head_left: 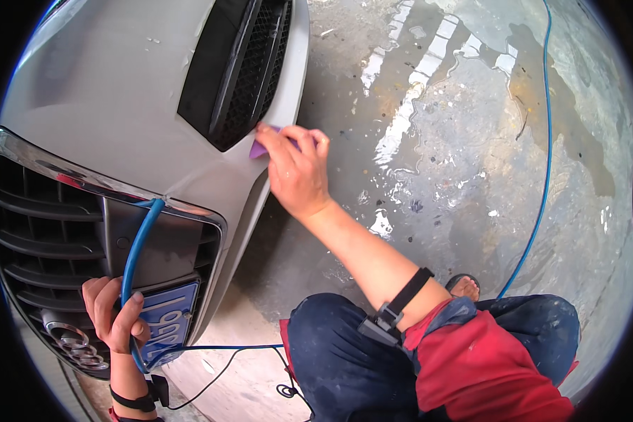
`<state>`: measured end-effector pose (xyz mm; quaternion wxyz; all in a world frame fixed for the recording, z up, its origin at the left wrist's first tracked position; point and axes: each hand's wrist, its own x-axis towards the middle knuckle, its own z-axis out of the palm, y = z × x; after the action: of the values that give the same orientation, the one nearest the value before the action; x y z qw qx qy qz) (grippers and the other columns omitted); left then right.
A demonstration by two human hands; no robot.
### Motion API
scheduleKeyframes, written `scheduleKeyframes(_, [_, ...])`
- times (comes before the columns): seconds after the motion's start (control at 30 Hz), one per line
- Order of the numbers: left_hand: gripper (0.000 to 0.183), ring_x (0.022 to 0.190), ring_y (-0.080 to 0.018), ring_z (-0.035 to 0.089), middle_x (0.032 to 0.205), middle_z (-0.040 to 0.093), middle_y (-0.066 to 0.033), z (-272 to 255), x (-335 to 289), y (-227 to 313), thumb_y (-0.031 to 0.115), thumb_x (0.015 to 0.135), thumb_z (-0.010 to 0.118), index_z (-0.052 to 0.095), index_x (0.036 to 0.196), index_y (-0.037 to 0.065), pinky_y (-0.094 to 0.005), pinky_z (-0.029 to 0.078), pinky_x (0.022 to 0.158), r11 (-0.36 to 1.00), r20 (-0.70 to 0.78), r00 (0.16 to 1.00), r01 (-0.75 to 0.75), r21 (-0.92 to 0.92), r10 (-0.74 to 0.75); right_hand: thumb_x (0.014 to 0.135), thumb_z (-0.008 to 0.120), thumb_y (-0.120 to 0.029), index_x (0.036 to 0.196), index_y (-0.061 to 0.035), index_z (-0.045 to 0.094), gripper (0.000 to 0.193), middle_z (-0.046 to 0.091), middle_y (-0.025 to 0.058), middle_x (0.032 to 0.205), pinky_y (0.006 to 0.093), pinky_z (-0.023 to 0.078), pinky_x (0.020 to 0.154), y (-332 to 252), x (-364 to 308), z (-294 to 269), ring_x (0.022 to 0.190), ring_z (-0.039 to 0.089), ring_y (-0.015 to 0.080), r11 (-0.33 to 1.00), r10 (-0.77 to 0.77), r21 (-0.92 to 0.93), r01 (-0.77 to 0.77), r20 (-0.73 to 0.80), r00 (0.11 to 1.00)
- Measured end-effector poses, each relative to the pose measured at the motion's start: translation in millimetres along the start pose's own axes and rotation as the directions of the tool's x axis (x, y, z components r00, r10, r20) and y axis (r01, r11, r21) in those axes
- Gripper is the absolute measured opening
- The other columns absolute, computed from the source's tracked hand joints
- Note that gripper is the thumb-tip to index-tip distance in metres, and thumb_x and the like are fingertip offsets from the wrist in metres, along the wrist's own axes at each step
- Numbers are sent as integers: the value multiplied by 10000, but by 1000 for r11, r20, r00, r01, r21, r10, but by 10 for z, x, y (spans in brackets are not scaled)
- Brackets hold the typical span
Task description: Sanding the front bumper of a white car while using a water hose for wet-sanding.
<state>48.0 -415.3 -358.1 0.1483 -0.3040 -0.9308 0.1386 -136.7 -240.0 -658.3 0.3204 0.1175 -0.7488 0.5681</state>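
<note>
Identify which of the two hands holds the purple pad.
The right hand, by the black vent, holds the purple pad at the pale bumper; the left hand holds the blue hose before the grille.

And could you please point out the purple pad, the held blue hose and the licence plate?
Purple pad point(258, 149), head view: exposed left corner.
Held blue hose point(134, 250), head view: upper stretch.
Licence plate point(167, 316), head view: blue face.

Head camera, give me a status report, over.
Left hand holding blue hose. Right hand holding purple pad against pale bumper, beside black vent. Hose crosses in front of grille, clear of the pad.
</note>
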Motion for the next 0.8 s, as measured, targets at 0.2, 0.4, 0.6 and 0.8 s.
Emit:
scheduleKeyframes(0.2, [373, 877, -324, 623, 1035, 646, -167, 57, -7, -16, 471, 1113, 495, 682, 1199, 161, -463, 504, 751, 1000, -2, 1000, 0, -6, -1, 861, 644, 11, 1208, -100, 730, 374, 758, 0, 1130, 494, 380, 1001, 492, 334, -24, 1095, 620, 216, 986, -124, -103, 131, 66, 990])
scheduleKeyframes(0.4, [366, 878, -324, 620, 1042, 645, -167, 14, -39, -28, 465, 1115, 493, 674, 1205, 160, -464, 500, 744, 1000, 4, 1000, -8, -6, 8, 836, 647, 12, 1242, -71, 720, 422, 763, 14, 1192, 460, 391, 1012, 49, 24, 13, 1095, 628, 222, 999, -35, 37, 34, 31, 999])
scheduleKeyframes(0.6, [360, 887, -328, 618, 1051, 641, -172, -7, -92, -28, 460, 1118, 486, 671, 1220, 168, -474, 497, 745, 1000, 15, 1000, 5, -16, -5, 860, 656, -3, 1284, -101, 708, 439, 748, -14, 1272, 510, 362, 1086, 642, 524, -17, 1160, 609, 240, 966, -197, -134, 219, 163, 967])
scheduleKeyframes(0.8, [373, 894, -321, 618, 1060, 637, -164, 7, -162, -56, 505, 1103, 492, 661, 1211, 190, -478, 494, 749, 1000, 29, 1000, 1, 6, -1, 887, 637, -31, 1337, -125, 707, 464, 646, -10, 1467, 610, 295, 1190, 502, 208, -21, 1355, 527, 266, 938, -136, -275, 211, 265, 955])
